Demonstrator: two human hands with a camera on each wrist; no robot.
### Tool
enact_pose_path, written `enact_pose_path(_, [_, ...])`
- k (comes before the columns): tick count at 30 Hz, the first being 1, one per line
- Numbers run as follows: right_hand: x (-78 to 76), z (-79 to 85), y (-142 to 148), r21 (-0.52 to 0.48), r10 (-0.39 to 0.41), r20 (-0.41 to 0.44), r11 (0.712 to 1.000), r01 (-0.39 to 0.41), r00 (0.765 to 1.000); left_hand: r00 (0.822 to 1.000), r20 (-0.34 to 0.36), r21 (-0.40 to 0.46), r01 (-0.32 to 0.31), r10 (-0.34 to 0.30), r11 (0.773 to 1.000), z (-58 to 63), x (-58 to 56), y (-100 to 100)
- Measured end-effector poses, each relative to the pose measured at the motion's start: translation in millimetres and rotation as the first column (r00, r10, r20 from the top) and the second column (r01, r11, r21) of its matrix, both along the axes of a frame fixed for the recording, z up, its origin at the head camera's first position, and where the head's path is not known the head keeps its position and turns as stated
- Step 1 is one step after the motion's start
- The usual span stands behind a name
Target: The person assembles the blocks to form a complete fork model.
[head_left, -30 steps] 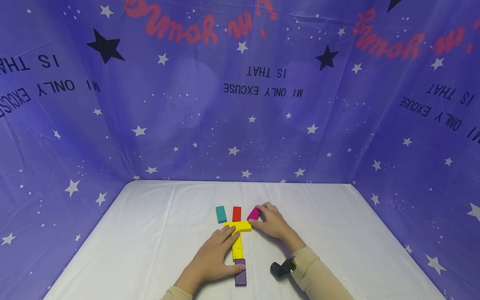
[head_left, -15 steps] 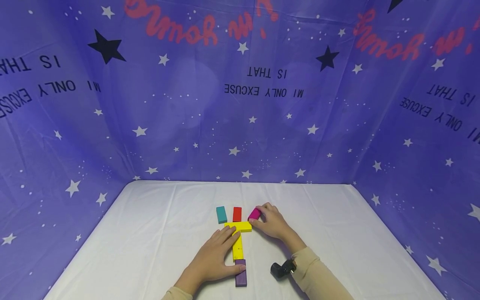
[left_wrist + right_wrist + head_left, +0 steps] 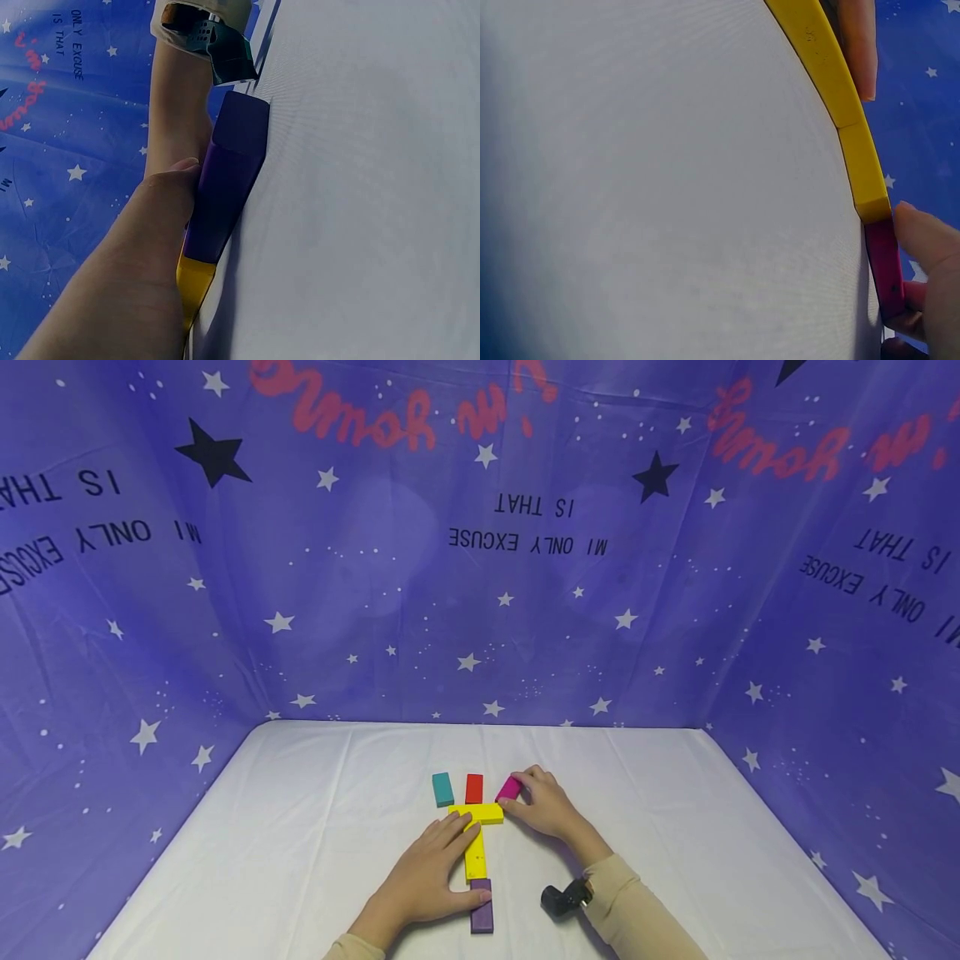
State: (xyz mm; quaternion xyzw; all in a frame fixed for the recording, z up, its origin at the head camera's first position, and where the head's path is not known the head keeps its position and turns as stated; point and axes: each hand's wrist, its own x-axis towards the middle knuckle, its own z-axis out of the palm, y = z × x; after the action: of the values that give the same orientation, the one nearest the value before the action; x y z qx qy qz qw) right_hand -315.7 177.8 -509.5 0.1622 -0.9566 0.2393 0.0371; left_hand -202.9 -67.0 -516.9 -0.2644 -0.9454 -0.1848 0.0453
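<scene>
My left hand (image 3: pixel 423 877) lies over a row of blocks, its fingertips on the crosswise yellow block (image 3: pixel 489 813) and the lengthwise yellow block (image 3: pixel 476 860). Its thumb rests on the purple block (image 3: pixel 482 918) at the near end of that row. Thumb and fingers of my right hand (image 3: pixel 547 806) pinch a magenta block (image 3: pixel 507 788), tilted at the right end of the crosswise block. In the right wrist view the magenta block (image 3: pixel 885 266) meets the yellow block's corner. A red block (image 3: pixel 474 788) stands at the crosswise block's far side, with a teal block (image 3: pixel 443 789) left of it.
A white cloth (image 3: pixel 315 843) covers the table. Purple-blue curtains (image 3: pixel 420 610) printed with stars and lettering rise at the back and both sides. A black wrist camera (image 3: pixel 564 900) juts out from the right sleeve.
</scene>
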Motion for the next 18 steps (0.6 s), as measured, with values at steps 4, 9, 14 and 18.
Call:
enact_pose_path(4, [0.5, 0.9, -0.2, -0.013, -0.003, 0.003, 1.000, 0.003, 1.000, 1.000, -0.006, 0.003, 0.002, -0.002, 1.000, 0.3, -0.1, 0.0])
enact_pose_path(9, [0.6, 2.4, -0.2, -0.016, 0.006, 0.001, 1.000, -0.006, 1.000, 1.000, -0.013, 0.006, 0.002, -0.002, 1.000, 0.7, -0.2, -0.3])
enact_pose_path(14, [0.3, 1.9, 0.2, -0.016, 0.009, 0.004, 1.000, -0.009, 1.000, 1.000, -0.012, 0.006, 0.002, -0.002, 1.000, -0.3, -0.5, -0.5])
enact_pose_path(18, [-0.2, 2.3, 0.4, -0.034, 0.001, 0.028, 0.999, 0.000, 1.000, 1.000, -0.010, 0.004, 0.004, -0.003, 1.000, -1.5, -0.5, -0.5])
